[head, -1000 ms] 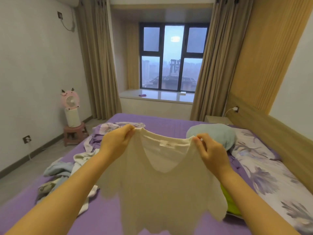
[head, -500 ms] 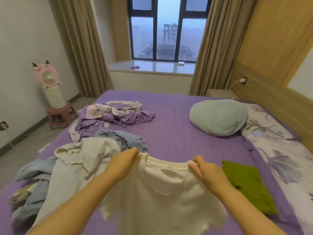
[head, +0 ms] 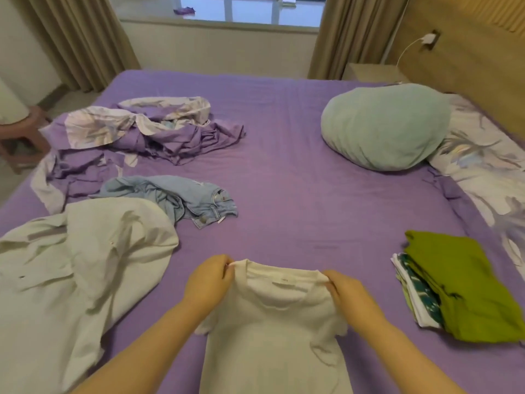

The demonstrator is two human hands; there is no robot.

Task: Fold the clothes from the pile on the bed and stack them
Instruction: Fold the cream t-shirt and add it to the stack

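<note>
A white T-shirt [head: 272, 331] lies spread on the purple bed [head: 298, 172] right in front of me, collar pointing away. My left hand [head: 208, 280] pinches its left shoulder and my right hand [head: 348, 291] pinches its right shoulder. The unfolded pile sits to the left: a pale cream garment [head: 74, 271] and light blue jeans [head: 181, 197]. On the right a stack of folded clothes [head: 426, 297] has a green garment [head: 466, 285] on top.
A crumpled purple floral sheet [head: 133, 132] lies at the far left of the bed. A pale green pillow [head: 383, 123] and a floral pillow [head: 483, 172] sit by the wooden headboard [head: 468, 58]. A pink stool [head: 20, 137] stands beside the bed.
Both hands lowered the white T-shirt from mid-air down onto the bed, still pinching its shoulders. My view tilted down from the window to the mattress.
</note>
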